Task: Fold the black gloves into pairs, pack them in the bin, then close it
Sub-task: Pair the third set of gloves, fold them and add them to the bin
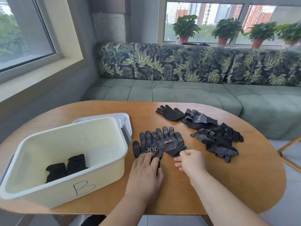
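Wooden tabletop (211, 185) before a sofa (179, 93) carries a cream bin (97, 176) holding two folded pairs (56, 171); its lid (125, 118) lies behind. Right of the bin, two dotted gloves (169, 141) overlap: the left hand (146, 173) presses one flat, the right hand (190, 160) pinches the other's cuff. Farther right, perhaps five loose gloves (215, 136).

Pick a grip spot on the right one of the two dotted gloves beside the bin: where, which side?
Grip the right dotted glove by its plain cuff, from the near right. It lies flat, fingers pointing away, so the cuff is its near end; its left edge overlaps the left dotted glove, pressed by the left hand. The right hand seems to pinch that cuff.
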